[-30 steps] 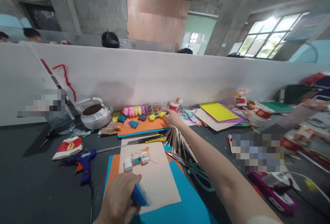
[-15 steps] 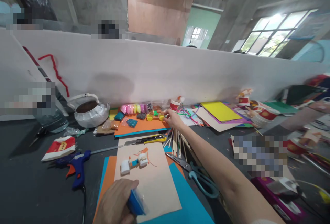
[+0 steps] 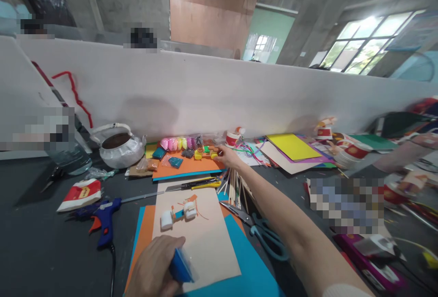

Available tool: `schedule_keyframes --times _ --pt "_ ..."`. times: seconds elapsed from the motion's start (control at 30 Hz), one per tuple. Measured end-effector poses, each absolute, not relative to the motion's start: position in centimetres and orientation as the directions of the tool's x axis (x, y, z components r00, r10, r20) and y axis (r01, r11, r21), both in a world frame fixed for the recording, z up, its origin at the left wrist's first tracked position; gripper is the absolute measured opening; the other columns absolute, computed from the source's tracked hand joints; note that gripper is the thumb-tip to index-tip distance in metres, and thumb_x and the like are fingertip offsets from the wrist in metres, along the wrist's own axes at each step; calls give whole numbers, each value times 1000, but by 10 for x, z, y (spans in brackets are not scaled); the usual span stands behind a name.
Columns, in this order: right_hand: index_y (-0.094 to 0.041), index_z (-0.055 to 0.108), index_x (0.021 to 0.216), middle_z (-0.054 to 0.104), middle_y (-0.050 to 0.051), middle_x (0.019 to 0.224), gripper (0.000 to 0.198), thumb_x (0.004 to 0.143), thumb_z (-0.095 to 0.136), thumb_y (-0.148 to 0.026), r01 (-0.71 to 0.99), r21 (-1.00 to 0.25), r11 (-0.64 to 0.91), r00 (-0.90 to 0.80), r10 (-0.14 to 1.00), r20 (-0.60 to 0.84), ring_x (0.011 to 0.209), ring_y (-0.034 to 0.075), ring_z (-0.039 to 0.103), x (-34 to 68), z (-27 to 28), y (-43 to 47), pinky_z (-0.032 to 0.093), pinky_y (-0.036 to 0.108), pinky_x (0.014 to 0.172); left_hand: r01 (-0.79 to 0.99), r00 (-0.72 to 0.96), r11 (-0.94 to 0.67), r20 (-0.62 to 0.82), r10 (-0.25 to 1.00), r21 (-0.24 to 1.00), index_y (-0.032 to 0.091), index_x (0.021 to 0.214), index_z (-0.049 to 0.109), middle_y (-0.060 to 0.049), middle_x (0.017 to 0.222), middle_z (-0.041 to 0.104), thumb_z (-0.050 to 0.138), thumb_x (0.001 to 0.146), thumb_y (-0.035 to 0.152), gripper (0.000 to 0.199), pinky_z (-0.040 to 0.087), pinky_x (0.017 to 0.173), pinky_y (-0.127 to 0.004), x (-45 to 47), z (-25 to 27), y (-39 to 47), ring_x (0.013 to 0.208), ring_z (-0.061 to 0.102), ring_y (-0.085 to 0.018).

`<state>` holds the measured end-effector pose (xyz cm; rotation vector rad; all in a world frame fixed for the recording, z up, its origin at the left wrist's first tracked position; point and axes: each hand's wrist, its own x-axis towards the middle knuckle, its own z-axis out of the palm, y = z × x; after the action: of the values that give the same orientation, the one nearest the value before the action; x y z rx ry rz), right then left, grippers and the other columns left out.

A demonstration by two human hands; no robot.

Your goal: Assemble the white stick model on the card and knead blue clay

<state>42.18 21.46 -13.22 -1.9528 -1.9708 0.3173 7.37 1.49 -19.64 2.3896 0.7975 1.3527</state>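
My left hand, low in the middle, is closed on a blue clay packet with clear wrapping. My right hand reaches across to the far side, its fingers closed at the right end of a small yellow and orange model. That model lies on orange paper; the fingertips are partly hidden. Between the hands, a small white model with a blue middle rests on beige paper, near orange scraps.
A yellow utility knife, wooden sticks and large scissors lie around the papers. On the left are a blue glue gun and a white basket-like pot. A co-worker's arm extends in from the right.
The view has shifted very slightly. Both hands stay in almost the same places, with the blue packet still in my left hand.
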Motion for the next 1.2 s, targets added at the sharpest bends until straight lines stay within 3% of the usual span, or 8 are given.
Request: schedule_keyframes --times 0.3,0.5,0.63,0.87,0.93,1.0,1.1,1.2 --pt "-15 65 99 66 5 97 13 96 62 -27 911 -409 53 -17 996 91 90 20 62 383 -68 95 51 39 85 329 519 -890 728 449 314 14 127 52 -15 103 69 42 83 10 46 53 79 -36 73 -186 22 96 66 -26" --pt "-22 68 87 66 -4 79 7 87 73 -28 765 -609 209 -311 948 -65 70 12 60 303 -59 -16 42 20 61 386 566 -904 728 388 182 12 127 54 -14 104 69 43 80 7 49 53 83 -37 74 -172 19 98 64 -26" --pt "-19 61 80 60 -3 75 9 86 65 -16 595 -793 131 -258 966 -35 67 11 52 276 -83 -38 36 20 59 394 590 -913 734 337 102 11 127 53 -14 102 70 46 83 11 44 53 82 -37 75 -164 15 96 64 -26" --pt "-19 53 78 55 -2 72 15 92 49 -22 442 -893 91 -189 982 7 66 13 50 276 -105 -39 38 22 57 398 524 -905 773 357 148 10 125 53 -15 109 65 53 92 20 34 48 94 -37 79 -157 4 106 59 -25" --pt "-19 52 78 54 -1 74 15 92 48 -24 413 -903 118 -180 983 46 68 14 51 277 -104 -42 39 23 59 313 475 -918 798 372 242 15 108 57 -10 95 65 57 92 24 18 50 82 -32 84 -154 -4 91 61 -21" --pt "-20 50 76 55 0 78 16 91 50 -25 400 -903 157 -176 980 92 71 15 51 276 -103 -46 39 25 62 220 502 -845 686 526 487 19 89 55 -3 78 60 54 94 26 9 47 64 -25 89 -151 -13 72 57 -16" --pt "-21 49 77 55 1 85 15 92 52 -23 382 -883 272 -184 959 216 80 17 52 273 -105 -51 41 27 71 186 559 -452 285 779 872 19 77 51 0 70 52 50 96 37 26 42 58 -21 96 -149 -22 64 52 -12" --pt "-22 51 82 54 3 93 11 92 53 -19 365 -858 361 -197 931 308 90 18 54 268 -111 -54 43 29 79 73 507 -77 29 861 994 18 73 48 1 70 47 57 89 53 40 41 61 -23 99 -152 -21 66 47 -12"
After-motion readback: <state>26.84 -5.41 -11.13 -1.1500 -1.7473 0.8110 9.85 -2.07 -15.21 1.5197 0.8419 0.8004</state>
